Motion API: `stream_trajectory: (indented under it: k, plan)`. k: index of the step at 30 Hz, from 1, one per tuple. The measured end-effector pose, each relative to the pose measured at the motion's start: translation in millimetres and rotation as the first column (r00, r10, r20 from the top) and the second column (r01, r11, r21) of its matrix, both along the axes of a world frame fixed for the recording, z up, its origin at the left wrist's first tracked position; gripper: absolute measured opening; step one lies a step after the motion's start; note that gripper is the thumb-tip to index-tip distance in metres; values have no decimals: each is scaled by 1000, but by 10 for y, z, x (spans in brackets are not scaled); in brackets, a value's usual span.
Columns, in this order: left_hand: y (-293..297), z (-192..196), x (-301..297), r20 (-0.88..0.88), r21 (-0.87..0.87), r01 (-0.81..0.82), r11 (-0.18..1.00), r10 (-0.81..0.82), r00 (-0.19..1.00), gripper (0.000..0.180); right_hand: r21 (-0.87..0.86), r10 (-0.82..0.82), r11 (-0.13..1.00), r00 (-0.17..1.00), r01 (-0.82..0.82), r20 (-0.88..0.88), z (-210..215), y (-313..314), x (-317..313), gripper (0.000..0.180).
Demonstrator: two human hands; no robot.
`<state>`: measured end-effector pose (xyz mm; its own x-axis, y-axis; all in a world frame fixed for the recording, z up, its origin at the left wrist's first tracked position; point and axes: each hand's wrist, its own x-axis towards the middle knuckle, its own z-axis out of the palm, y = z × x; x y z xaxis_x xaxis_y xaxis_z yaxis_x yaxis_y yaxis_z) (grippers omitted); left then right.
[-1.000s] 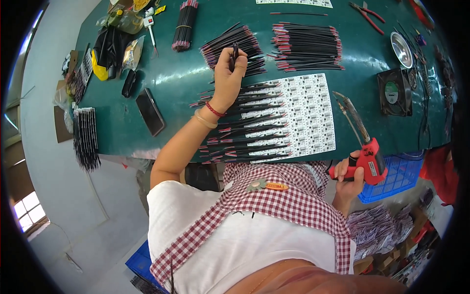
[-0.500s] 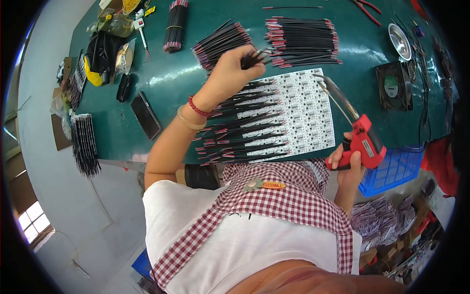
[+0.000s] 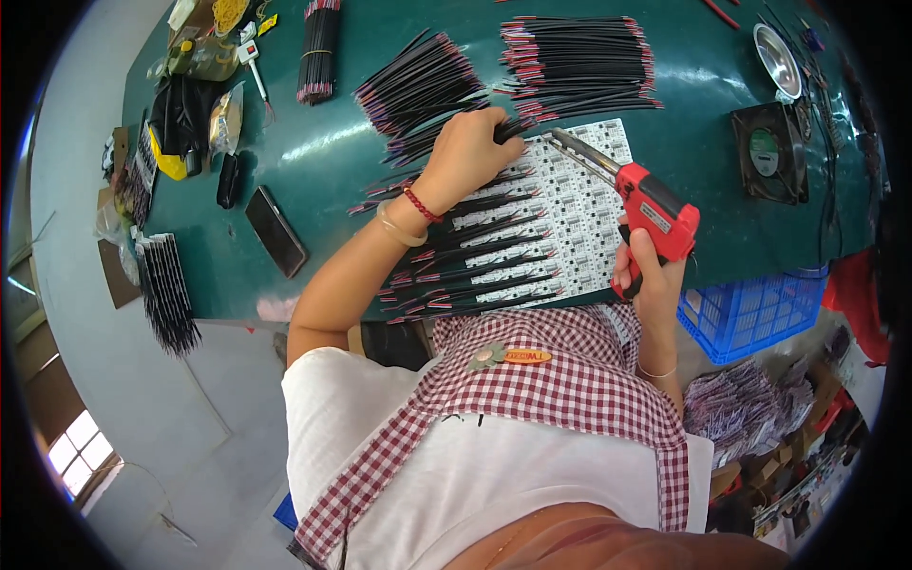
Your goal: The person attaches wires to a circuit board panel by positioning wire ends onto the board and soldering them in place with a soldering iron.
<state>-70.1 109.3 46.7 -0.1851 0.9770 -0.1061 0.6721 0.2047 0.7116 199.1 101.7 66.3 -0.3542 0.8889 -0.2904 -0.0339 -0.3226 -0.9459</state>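
Observation:
My left hand [image 3: 467, 157] is closed on a few black wires [image 3: 514, 129], held over the far edge of a white sheet of circuit boards [image 3: 591, 228]. My right hand [image 3: 655, 277] grips the handle of a red soldering gun [image 3: 668, 211]. Its metal tip points left, close to the wire ends by my left fingers; whether they touch I cannot tell. Rows of black wires [image 3: 489, 255] lie on the sheet's left part and stick out past its left side. Beyond my left hand lie a loose pile of wires [image 3: 418, 81] and another wide pile [image 3: 579, 62].
A tied wire bundle [image 3: 318, 57] lies at the back. On the left are a phone [image 3: 276, 231] and finished wired strips [image 3: 166, 290] hanging over the table edge. A fan [image 3: 768, 152] and a metal bowl [image 3: 777, 62] stand right. A blue crate [image 3: 750, 318] is below the table.
My right hand has brought the soldering gun left and up, so its tip is now near the wires in my left hand. The left hand has come slightly nearer, over the sheet's far edge.

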Motion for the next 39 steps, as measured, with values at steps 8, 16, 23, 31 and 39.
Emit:
stream_trajectory:
  k: [8,16,23,31,39]
  plan:
    - [40,10,67,-45,14,29,999,-29,999,19,12,6,1000,996,-7,88,-5,-13,4,17]
    - [65,-4,92,-27,20,37,999,-37,999,21,39,11,999,976,-20,217,49,-43,-40,20]
    - [73,-8,98,-20,12,37,999,-36,999,21,42,25,999,980,-34,196,18,-31,-7,16]
    - [71,-11,135,-14,-8,38,999,-38,999,22,-9,0,1000,995,1,102,35,-30,72,24]
    - [82,-14,84,12,-25,79,997,-78,997,21,-13,35,999,994,-34,108,6,-48,75,21]
